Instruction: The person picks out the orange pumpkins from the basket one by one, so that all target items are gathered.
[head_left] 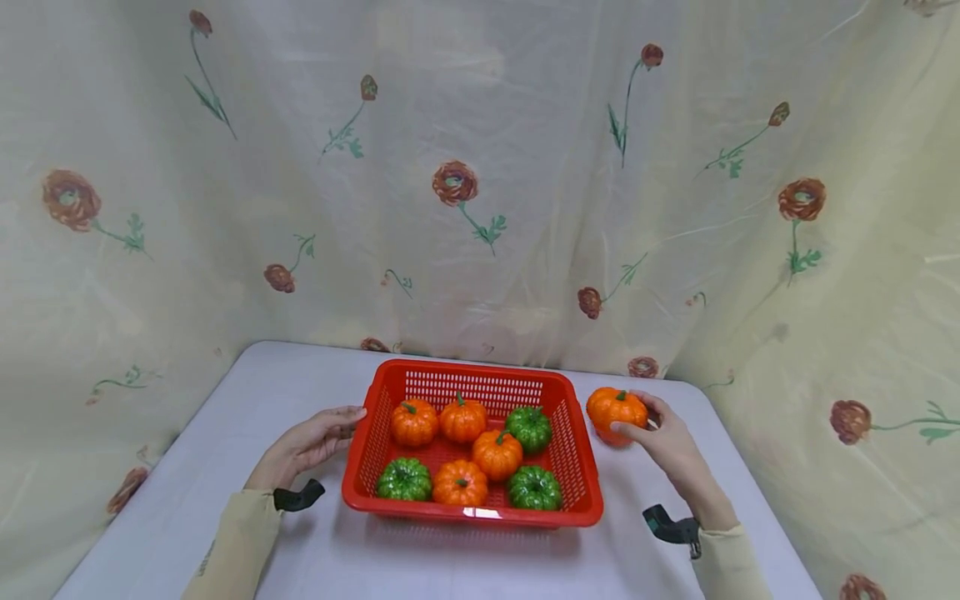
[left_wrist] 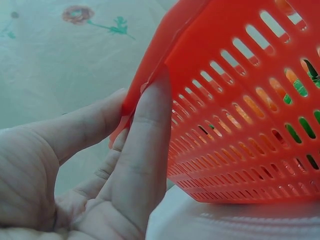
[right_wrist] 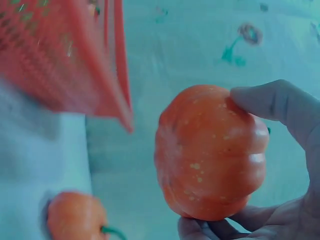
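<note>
A red plastic basket [head_left: 468, 515] with slotted walls stands on the table, with several small orange pumpkins [head_left: 414, 422] and green pumpkins [head_left: 534, 488] inside. At its left side, my left hand [head_left: 311, 446] pinches the rim [left_wrist: 150, 60] between thumb and fingers. Just beyond the basket's right wall, my right hand [head_left: 663, 433] grips an orange pumpkin [right_wrist: 210, 152] by thumb and fingertips, held above the table. Partly hidden beneath it, another orange pumpkin [right_wrist: 75, 215] rests on the tabletop.
The white-covered table [head_left: 292, 379] extends around the basket. A flower-printed curtain [head_left: 510, 100] hangs behind and along both sides. Each wrist wears a black camera mount [head_left: 298, 495].
</note>
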